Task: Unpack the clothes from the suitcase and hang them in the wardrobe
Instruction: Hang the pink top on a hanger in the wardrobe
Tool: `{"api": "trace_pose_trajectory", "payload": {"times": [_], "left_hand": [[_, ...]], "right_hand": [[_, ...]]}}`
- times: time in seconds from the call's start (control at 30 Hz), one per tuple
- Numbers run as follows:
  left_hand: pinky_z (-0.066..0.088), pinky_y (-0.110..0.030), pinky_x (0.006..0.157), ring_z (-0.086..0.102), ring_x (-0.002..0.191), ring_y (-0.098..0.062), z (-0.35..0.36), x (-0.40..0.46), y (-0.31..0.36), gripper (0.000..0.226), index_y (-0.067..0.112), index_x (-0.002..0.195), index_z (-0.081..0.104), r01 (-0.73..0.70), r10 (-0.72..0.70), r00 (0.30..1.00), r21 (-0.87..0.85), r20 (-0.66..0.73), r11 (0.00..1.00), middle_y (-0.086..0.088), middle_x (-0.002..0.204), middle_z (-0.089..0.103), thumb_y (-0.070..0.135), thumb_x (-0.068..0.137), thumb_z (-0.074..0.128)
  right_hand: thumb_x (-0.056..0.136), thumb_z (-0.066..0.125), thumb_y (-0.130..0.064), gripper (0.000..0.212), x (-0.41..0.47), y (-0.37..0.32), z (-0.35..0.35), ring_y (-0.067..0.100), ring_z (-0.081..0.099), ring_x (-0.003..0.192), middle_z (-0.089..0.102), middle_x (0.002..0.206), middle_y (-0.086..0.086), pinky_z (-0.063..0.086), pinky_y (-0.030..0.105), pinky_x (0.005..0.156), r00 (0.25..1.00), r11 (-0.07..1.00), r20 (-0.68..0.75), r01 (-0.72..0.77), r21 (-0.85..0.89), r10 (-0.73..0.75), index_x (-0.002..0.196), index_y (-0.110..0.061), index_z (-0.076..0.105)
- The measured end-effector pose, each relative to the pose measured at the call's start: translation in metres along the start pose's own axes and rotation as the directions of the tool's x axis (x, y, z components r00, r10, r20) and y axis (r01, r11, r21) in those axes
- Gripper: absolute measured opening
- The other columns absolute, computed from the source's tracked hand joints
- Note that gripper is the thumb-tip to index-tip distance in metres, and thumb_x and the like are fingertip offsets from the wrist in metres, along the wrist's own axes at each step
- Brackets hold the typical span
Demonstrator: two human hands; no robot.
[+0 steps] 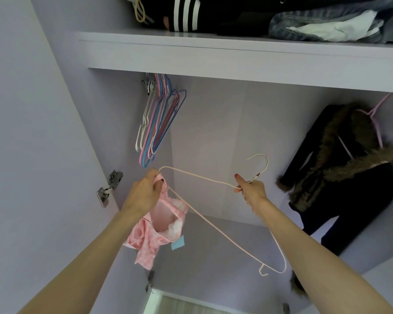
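Your left hand pinches a strap of the pink garment against one end of the pale wire hanger, fingers curled round both. Your right hand grips the same hanger just below its hook, thumb up along the neck. The garment hangs bunched from the left end only; it is not spread across both shoulders of the hanger, so this piece is mid-mounting, not ready for the rail.

Inside the wardrobe, one dark fur-trimmed coat already hangs on a pink hanger at the right. A bunch of spare hangers hangs at the left, well apart from the coat, with free rail room between them. The rail itself is hidden behind the shelf edge. Folded clothes lie on the shelf above; whether they belong to this job you cannot tell from here.

The suitcase is out of view, so how much remains to unpack is unknown. Judging by one hung coat and many spare hangers, you are likely early in the task.
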State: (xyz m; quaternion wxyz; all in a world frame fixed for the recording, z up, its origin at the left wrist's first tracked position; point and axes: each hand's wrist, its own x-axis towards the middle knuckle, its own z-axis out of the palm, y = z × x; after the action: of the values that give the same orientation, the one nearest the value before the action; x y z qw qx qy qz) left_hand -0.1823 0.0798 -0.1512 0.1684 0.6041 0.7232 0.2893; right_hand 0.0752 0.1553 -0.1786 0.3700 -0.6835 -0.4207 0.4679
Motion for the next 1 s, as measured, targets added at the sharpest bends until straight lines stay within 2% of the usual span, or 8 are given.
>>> {"api": "trace_pose_trajectory", "payload": {"times": [0.17, 0.27, 0.33, 0.43, 0.6, 0.73, 0.87, 1.0], "left_hand": [[0.043, -0.037, 0.073, 0.056, 0.09, -0.037, 0.007, 0.005, -0.003, 0.006, 0.013, 0.1, 0.045, 0.009, -0.008, 0.996, -0.01, 0.086, 1.0, -0.017, 0.092, 0.06, 0.015, 0.094, 0.045], [0.042, -0.031, 0.078, 0.056, 0.098, -0.031, 0.009, 0.003, -0.01, 0.053, 0.019, 0.134, 0.028, 0.074, -0.04, 0.967, -0.125, 0.252, 0.989, -0.013, 0.116, 0.053, 0.011, 0.09, 0.056], [0.041, -0.032, 0.094, 0.047, 0.12, -0.031, 0.009, 0.001, -0.015, 0.086, 0.03, 0.144, 0.008, -0.027, 0.066, 0.917, -0.104, 0.393, 0.994, -0.009, 0.14, 0.034, -0.003, 0.082, 0.059], [0.048, -0.033, 0.085, 0.046, 0.117, -0.033, 0.009, 0.004, -0.014, 0.089, 0.036, 0.141, 0.015, -0.15, 0.095, 0.827, 0.054, 0.554, 0.987, -0.012, 0.137, 0.029, -0.015, 0.077, 0.049], [0.038, -0.027, 0.08, 0.054, 0.103, -0.034, 0.016, 0.006, -0.001, 0.041, 0.011, 0.117, 0.055, -0.201, 0.166, 0.969, 0.195, 0.185, 0.96, -0.015, 0.11, 0.05, -0.012, 0.085, 0.042], [0.033, -0.019, 0.087, 0.051, 0.103, -0.028, 0.022, 0.008, 0.002, 0.025, 0.002, 0.103, 0.065, -0.233, 0.232, 0.972, 0.07, 0.022, 0.97, -0.012, 0.103, 0.05, -0.007, 0.088, 0.047], [0.04, -0.024, 0.078, 0.059, 0.089, -0.025, 0.023, 0.005, 0.01, 0.031, 0.009, 0.092, 0.067, -0.203, 0.206, 0.978, -0.106, 0.023, 0.973, -0.005, 0.094, 0.066, -0.011, 0.082, 0.045], [0.046, -0.021, 0.073, 0.057, 0.071, 0.005, 0.021, 0.0, 0.004, 0.052, 0.034, 0.072, 0.059, -0.223, 0.256, 0.956, -0.209, 0.144, 0.952, 0.027, 0.07, 0.064, -0.016, 0.077, 0.046]], "right_hand": [[0.092, 0.054, -0.038, 0.044, -0.002, -0.006, 0.005, 0.012, 0.024, 0.039, 0.03, 0.054, 0.0, 0.022, 0.02, 0.035, 0.998, 0.997, 0.04, -0.058, 0.059, 0.056, 0.062, -0.007, 0.057], [0.093, 0.053, -0.039, 0.044, 0.001, -0.008, -0.003, 0.007, 0.02, 0.026, 0.027, 0.053, -0.001, 0.018, 0.014, 0.03, 0.991, 0.987, 0.049, -0.132, 0.094, 0.128, 0.064, -0.007, 0.058], [0.094, 0.051, -0.041, 0.044, 0.004, -0.01, -0.011, 0.007, 0.018, 0.025, 0.026, 0.053, -0.001, 0.017, 0.014, 0.03, 0.983, 0.982, 0.076, -0.174, 0.079, 0.168, 0.066, -0.007, 0.058], [0.093, 0.049, -0.047, 0.047, 0.006, -0.014, -0.019, 0.007, 0.017, 0.025, 0.026, 0.048, -0.004, 0.015, 0.014, 0.031, 0.976, 0.98, 0.107, -0.194, 0.042, 0.189, 0.069, -0.008, 0.058], [0.093, 0.048, -0.049, 0.046, 0.006, -0.022, -0.038, 0.006, 0.016, 0.024, 0.024, 0.031, -0.008, 0.014, 0.014, 0.028, 0.966, 0.974, 0.158, -0.216, 0.063, 0.204, 0.074, -0.008, 0.056], [0.092, 0.049, -0.049, 0.043, 0.003, -0.024, -0.048, 0.006, 0.013, 0.024, 0.02, 0.032, -0.009, 0.011, 0.013, 0.029, 0.944, 0.94, 0.214, -0.292, 0.179, 0.253, 0.077, -0.009, 0.054], [0.093, 0.051, -0.043, 0.037, 0.005, -0.028, -0.053, 0.009, 0.013, 0.024, 0.023, 0.031, -0.007, 0.01, 0.014, 0.03, 0.912, 0.793, 0.284, -0.4, 0.46, 0.295, 0.085, -0.008, 0.055], [0.1, 0.044, -0.025, 0.031, 0.015, -0.037, -0.052, 0.008, 0.014, 0.018, 0.04, 0.043, 0.006, 0.01, 0.011, 0.027, 0.939, 0.547, 0.171, -0.314, 0.776, 0.297, 0.074, -0.007, 0.042]]}}
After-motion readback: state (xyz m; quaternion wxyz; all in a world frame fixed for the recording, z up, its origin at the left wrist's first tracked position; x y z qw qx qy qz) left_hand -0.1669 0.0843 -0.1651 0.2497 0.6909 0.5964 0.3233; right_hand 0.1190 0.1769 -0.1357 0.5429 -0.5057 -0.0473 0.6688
